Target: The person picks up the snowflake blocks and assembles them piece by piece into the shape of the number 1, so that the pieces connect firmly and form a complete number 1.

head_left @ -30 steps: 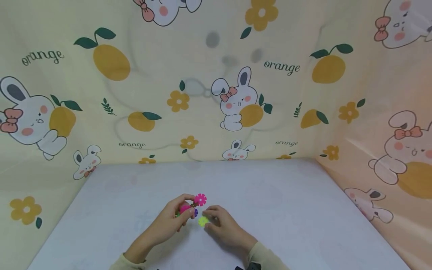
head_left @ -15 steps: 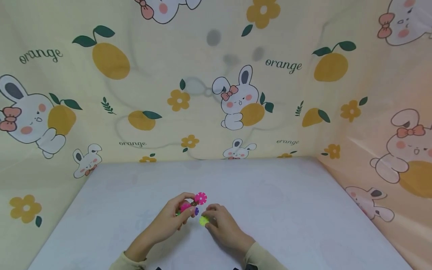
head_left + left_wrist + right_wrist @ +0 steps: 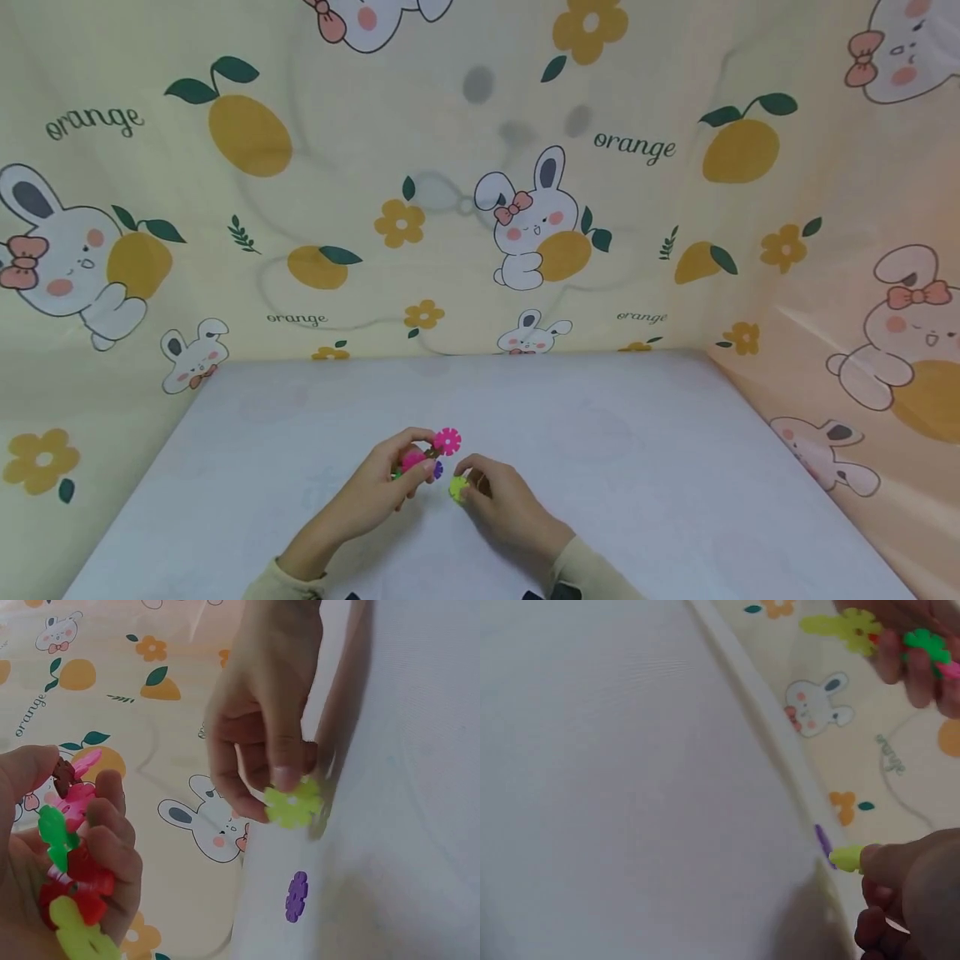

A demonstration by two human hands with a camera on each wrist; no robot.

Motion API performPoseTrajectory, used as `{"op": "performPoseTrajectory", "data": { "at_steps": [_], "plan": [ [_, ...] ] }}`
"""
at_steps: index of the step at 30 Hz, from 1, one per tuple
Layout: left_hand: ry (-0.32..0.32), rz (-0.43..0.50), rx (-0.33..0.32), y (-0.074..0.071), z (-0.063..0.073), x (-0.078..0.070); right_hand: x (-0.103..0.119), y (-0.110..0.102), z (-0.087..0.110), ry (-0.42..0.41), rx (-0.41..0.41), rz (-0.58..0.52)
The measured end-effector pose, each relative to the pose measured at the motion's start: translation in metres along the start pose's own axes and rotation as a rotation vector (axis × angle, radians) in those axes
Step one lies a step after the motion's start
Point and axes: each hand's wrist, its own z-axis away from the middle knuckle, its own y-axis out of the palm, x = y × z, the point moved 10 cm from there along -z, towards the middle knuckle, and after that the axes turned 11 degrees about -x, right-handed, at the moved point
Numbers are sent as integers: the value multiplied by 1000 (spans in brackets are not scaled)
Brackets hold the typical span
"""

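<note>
My left hand (image 3: 375, 492) grips a chain of joined notched plastic discs. In the left wrist view the chain shows a pink disc (image 3: 73, 802), a brown one (image 3: 63, 774), a green one (image 3: 57, 834), a red one (image 3: 79, 889) and a yellow one (image 3: 81, 934); fingers cover parts of it. My right hand (image 3: 510, 504) pinches a single yellow-green disc (image 3: 292, 802) between thumb and fingers, apart from the chain. A purple disc (image 3: 297, 897) shows against the white surface close to the yellow-green one, and overlaps it in the right wrist view.
The white tabletop (image 3: 615, 450) reaches back to a cloth backdrop (image 3: 345, 150) printed with rabbits and oranges. This cloth also rises along the left and right sides. Beige sleeves (image 3: 600, 571) cover both forearms.
The right hand has shifted the yellow-green disc slightly to the right and turned it a little. The left hand and its chain of discs stay nearly still.
</note>
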Motion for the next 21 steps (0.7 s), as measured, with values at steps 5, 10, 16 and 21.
{"op": "performPoseTrajectory", "data": {
  "at_steps": [5,10,16,21],
  "plan": [
    [6,1,5,2,0,0,2,-16,-5,8,-34,-71],
    [16,-5,1,2,0,-1,16,-37,-8,-48,-96,-166],
    [3,-3,0,2,1,0,31,-55,-6,-64,-132,-357],
    [1,-4,1,3,1,0,36,-64,-4,-31,-166,-473]
  ]
}}
